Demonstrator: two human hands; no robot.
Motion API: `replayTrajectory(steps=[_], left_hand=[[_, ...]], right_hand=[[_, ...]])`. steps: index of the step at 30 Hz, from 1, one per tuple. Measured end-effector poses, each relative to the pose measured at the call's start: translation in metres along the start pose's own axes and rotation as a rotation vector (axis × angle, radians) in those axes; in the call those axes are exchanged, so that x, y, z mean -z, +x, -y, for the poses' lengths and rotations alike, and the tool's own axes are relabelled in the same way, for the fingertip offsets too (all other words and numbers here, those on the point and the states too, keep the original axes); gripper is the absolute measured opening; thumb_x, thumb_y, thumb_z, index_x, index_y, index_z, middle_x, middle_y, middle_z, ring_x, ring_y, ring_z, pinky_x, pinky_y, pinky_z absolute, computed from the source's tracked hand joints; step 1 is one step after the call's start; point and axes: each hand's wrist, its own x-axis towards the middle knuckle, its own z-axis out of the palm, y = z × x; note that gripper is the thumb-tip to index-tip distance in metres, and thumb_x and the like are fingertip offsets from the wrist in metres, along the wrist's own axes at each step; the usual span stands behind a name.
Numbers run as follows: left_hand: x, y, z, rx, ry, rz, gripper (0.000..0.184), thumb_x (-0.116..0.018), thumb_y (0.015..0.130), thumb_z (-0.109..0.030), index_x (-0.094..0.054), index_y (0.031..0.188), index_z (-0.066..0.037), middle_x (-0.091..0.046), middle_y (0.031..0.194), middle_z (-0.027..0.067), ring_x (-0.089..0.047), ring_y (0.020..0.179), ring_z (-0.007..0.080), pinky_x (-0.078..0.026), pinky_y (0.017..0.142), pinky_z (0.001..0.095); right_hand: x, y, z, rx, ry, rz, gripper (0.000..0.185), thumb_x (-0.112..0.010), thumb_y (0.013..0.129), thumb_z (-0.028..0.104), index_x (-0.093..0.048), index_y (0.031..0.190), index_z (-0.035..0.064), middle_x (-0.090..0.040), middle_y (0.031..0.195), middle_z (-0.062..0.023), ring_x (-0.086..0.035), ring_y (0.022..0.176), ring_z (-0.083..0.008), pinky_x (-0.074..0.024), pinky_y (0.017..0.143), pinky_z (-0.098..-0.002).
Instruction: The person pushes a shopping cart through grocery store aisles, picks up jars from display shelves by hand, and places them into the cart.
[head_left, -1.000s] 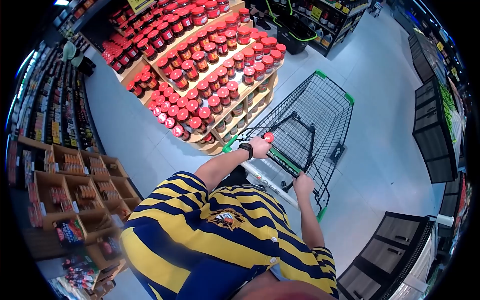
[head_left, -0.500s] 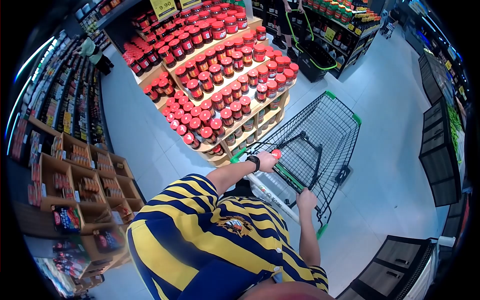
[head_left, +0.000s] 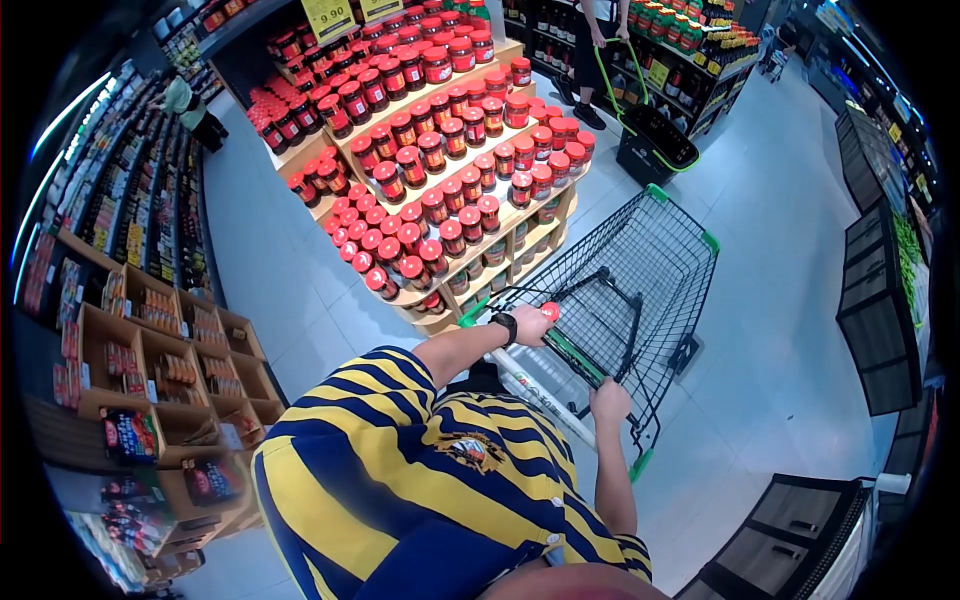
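My left hand (head_left: 527, 327), with a dark watch at its wrist, is closed at the left end of the shopping cart's handle (head_left: 572, 354). A round red thing (head_left: 550, 311), like a jar lid, shows at its fingers; I cannot tell whether they hold it. At the handle's right end, my right hand (head_left: 609, 402) is wrapped round the bar. Ahead of both hands is the black wire shopping cart (head_left: 668, 250) with green corners, no goods visible in its basket. Red-lidded jars (head_left: 452, 237) stand on the stepped display close to the cart's left side.
A wooden display stand (head_left: 430, 290) borders the cart on the left. Ahead, a person (head_left: 590, 60) holds a black basket (head_left: 655, 150) by its green handle. Dark crates (head_left: 880, 300) line the right side; wooden bins (head_left: 165, 370) stand at left. Another person (head_left: 190, 110) is farther back.
The person ahead and the black basket have shifted right and slightly nearer. My hands stay on the cart handle, with almost no shift in view.
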Motion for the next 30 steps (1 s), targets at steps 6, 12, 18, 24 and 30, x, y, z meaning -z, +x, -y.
replayTrajectory(steps=[6,12,18,24,30], left_hand=[[0.001,0.000,0.000,-0.001,-0.002,-0.004,0.027,-0.068,0.070,-0.034,-0.066,0.082,-0.010,-0.067,0.075,0.0126,-0.065,0.074,0.0327,-0.052,0.067,0.0453],[-0.007,0.002,0.005,-0.029,-0.006,-0.028,0.030,-0.069,0.071,-0.036,-0.064,0.083,-0.009,-0.065,0.071,0.0143,-0.065,0.070,0.0343,-0.050,0.063,0.0457],[-0.008,0.003,0.004,-0.004,-0.011,0.001,0.027,-0.068,0.070,-0.033,-0.065,0.083,-0.010,-0.066,0.073,0.0135,-0.065,0.072,0.0335,-0.051,0.065,0.0455],[-0.008,0.004,0.004,-0.005,0.008,0.001,0.026,-0.067,0.070,-0.033,-0.065,0.081,-0.010,-0.066,0.074,0.0127,-0.065,0.073,0.0328,-0.052,0.066,0.0452],[-0.008,0.004,0.005,-0.029,-0.014,0.003,0.030,-0.068,0.072,-0.035,-0.065,0.085,-0.008,-0.065,0.072,0.0148,-0.065,0.072,0.0342,-0.050,0.066,0.0452]], right_hand=[[0.004,-0.001,0.002,0.027,0.022,-0.041,0.023,-0.074,0.071,0.024,-0.063,0.075,0.0049,-0.066,0.070,-0.0178,-0.066,0.068,-0.0364,-0.0530,0.062,-0.0450],[0.005,-0.001,0.003,0.026,0.034,-0.040,0.022,-0.075,0.070,0.024,-0.063,0.076,0.0055,-0.066,0.070,-0.0175,-0.067,0.068,-0.0363,-0.0532,0.061,-0.0450],[0.003,0.001,0.001,-0.003,-0.011,0.014,0.027,-0.075,0.073,0.032,-0.066,0.080,0.0079,-0.068,0.074,-0.0152,-0.067,0.071,-0.0335,-0.0533,0.063,-0.0433],[0.003,0.001,0.000,-0.003,-0.020,0.014,0.028,-0.075,0.072,0.033,-0.066,0.079,0.0078,-0.067,0.074,-0.0159,-0.067,0.072,-0.0339,-0.0532,0.064,-0.0440],[0.004,0.001,0.001,-0.015,-0.008,0.013,0.027,-0.075,0.072,0.033,-0.066,0.080,0.0084,-0.067,0.072,-0.0157,-0.067,0.071,-0.0344,-0.0532,0.064,-0.0440]])
